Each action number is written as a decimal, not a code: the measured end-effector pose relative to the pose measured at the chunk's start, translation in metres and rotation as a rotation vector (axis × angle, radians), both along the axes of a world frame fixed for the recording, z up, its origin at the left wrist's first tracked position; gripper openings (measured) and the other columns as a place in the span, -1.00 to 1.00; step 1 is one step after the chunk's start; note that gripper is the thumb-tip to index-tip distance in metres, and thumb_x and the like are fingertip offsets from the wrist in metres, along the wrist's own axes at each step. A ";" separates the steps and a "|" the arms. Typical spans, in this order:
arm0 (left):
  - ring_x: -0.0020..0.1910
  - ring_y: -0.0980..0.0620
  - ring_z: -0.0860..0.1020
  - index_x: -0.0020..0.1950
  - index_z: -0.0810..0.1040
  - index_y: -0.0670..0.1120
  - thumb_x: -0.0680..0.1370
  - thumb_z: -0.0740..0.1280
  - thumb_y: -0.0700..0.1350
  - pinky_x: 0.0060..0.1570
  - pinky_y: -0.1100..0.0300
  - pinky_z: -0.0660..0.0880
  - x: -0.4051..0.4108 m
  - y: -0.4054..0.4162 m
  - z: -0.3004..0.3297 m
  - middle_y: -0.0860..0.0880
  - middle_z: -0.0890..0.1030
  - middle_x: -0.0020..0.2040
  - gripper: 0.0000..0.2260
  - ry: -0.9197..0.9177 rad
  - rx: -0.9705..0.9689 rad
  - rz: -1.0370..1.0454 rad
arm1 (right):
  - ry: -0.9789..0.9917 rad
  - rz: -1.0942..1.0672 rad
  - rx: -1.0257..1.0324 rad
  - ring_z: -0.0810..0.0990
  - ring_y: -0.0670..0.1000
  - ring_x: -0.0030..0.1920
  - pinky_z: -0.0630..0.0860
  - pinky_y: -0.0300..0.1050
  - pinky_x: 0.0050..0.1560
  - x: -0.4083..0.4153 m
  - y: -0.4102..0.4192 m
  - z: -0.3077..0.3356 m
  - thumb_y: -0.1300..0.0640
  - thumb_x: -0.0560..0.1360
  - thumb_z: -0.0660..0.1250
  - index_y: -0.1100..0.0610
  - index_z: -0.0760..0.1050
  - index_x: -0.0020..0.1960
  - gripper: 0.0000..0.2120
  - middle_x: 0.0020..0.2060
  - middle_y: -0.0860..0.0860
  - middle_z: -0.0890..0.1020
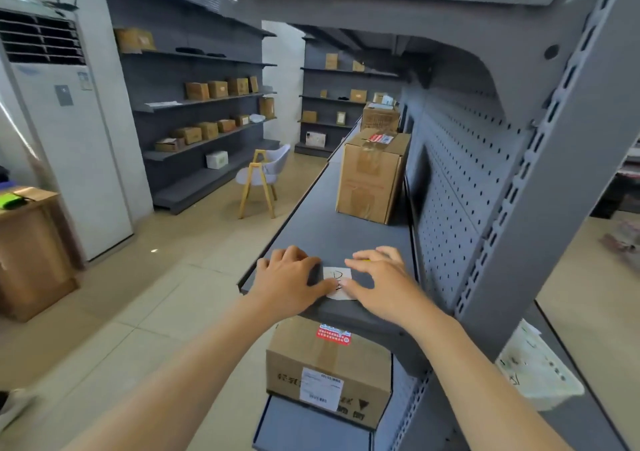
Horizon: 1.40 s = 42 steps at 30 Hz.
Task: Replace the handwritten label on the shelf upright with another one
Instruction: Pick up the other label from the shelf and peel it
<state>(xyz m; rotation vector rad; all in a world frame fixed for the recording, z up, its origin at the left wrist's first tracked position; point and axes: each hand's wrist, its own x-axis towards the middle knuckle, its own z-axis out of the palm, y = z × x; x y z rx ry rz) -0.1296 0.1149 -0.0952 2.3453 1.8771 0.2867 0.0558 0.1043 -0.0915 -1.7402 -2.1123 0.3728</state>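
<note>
Two bare forearms rise from the bottom of the frame toward its centre — no sleeves, no watch, no bracelet showing. The left hand [289, 279] and right hand [379, 286] wear no gloves or rings (nails short, as far as visible).

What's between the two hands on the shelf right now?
The white handwritten label lies flat on the grey shelf, between the left hand and right hand, both thumbs touching it; head view.

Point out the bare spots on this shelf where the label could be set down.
Free: the shelf stretch between the hands and the tall box, and left of that box to the front edge. Crowded: the near end, where left hand, right hand cover the label.
</note>
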 end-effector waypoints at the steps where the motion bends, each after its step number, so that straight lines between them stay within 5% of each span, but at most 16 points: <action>1: 0.42 -0.09 0.28 0.47 0.34 0.16 0.50 0.09 0.44 0.35 -0.08 0.21 0.000 0.004 -0.005 0.03 0.37 0.39 -0.38 0.029 0.003 -0.004 | -0.037 0.009 -0.018 0.05 0.01 0.59 0.17 0.05 0.55 0.002 0.001 -0.004 -0.18 0.59 0.29 -0.02 0.40 0.52 -0.46 0.52 -0.13 0.37; 8: 0.40 -0.08 0.24 0.33 0.36 0.27 0.43 0.22 0.45 0.29 -0.08 0.17 0.002 0.013 -0.008 0.08 0.37 0.36 -0.47 -0.046 -0.023 -0.018 | -0.113 0.053 0.009 -0.01 0.06 0.61 0.15 0.12 0.56 0.001 0.001 -0.007 -0.18 0.61 0.25 -0.11 0.17 0.61 -0.38 0.57 -0.12 0.26; 12: 0.22 0.04 0.49 0.17 0.35 0.15 0.44 0.46 0.17 0.24 -0.01 0.35 0.004 0.010 0.001 0.18 0.59 0.11 -0.58 -0.358 -0.105 -0.047 | 0.020 0.051 -0.028 0.05 0.05 0.60 0.20 0.12 0.53 -0.004 -0.002 -0.002 -0.09 0.59 0.34 -0.14 0.06 0.63 -0.28 0.54 -0.09 0.30; 14: 0.01 0.16 0.62 0.13 0.38 0.15 0.46 0.50 0.03 0.14 -0.02 0.55 0.003 0.005 0.004 0.22 0.64 -0.07 -0.63 -0.570 -0.103 -0.075 | 0.219 0.036 -0.056 0.26 0.04 0.53 0.35 -0.01 0.42 -0.007 -0.003 0.003 -0.01 0.59 0.37 -0.19 0.10 0.61 -0.30 0.45 -0.01 0.40; 18: -0.19 0.29 0.65 0.07 0.47 0.20 0.46 0.51 -0.06 0.02 0.14 0.60 0.002 -0.009 0.022 0.13 0.72 -0.16 -0.69 -0.854 -0.100 -0.072 | 0.479 0.015 0.051 0.66 0.01 0.14 0.53 -0.43 -0.26 -0.009 -0.007 0.018 0.06 0.63 0.31 -0.12 0.33 0.48 -0.56 0.16 0.03 0.72; 22: -0.05 0.13 0.69 0.05 0.65 0.09 0.55 0.40 0.01 0.07 0.08 0.57 -0.003 -0.025 0.046 0.07 0.76 -0.11 -0.89 -1.032 -0.161 -0.067 | 0.477 0.050 0.164 0.68 -0.08 0.04 0.56 -0.39 -0.28 -0.009 -0.023 0.039 0.06 0.64 0.29 -0.12 0.30 0.45 -0.59 -0.02 -0.06 0.74; 25: -0.05 0.03 0.69 0.02 0.72 0.00 0.62 0.29 0.02 0.03 0.10 0.58 -0.009 -0.033 0.064 0.00 0.76 -0.10 -0.77 -1.154 -0.144 -0.019 | 0.472 0.090 0.220 0.67 -0.17 -0.04 0.58 -0.40 -0.25 -0.010 -0.038 0.054 0.07 0.66 0.27 -0.13 0.28 0.45 -0.60 -0.03 -0.06 0.72; 29: -0.19 0.09 0.68 -0.08 0.74 -0.10 0.65 0.23 -0.09 -0.12 0.17 0.57 -0.013 -0.045 0.084 -0.06 0.76 -0.13 -0.70 -1.199 -0.155 -0.019 | 0.528 0.153 0.277 0.63 -0.31 -0.13 0.51 -0.34 -0.32 -0.010 -0.060 0.075 0.17 0.67 0.22 -0.10 0.31 0.40 -0.65 -0.12 0.00 0.70; 34: -0.01 -0.08 0.65 -0.28 0.72 -0.13 0.60 0.30 -0.16 -0.11 0.09 0.53 -0.014 -0.061 0.097 -0.04 0.76 -0.11 -0.69 -1.141 -0.139 -0.095 | 0.540 0.217 0.296 0.66 -0.24 -0.13 0.57 -0.13 -0.20 -0.007 -0.079 0.092 0.15 0.67 0.22 -0.13 0.32 0.36 -0.68 -0.15 0.03 0.70; 42: -0.05 -0.10 0.64 -0.25 0.75 -0.05 0.59 0.35 -0.10 -0.07 0.10 0.55 -0.007 -0.083 0.109 -0.01 0.76 -0.06 -0.74 -1.132 -0.140 -0.163 | 0.632 0.251 0.319 0.67 -0.23 -0.06 0.58 -0.38 -0.23 0.001 -0.094 0.100 0.13 0.65 0.27 -0.13 0.36 0.29 -0.73 -0.11 -0.11 0.74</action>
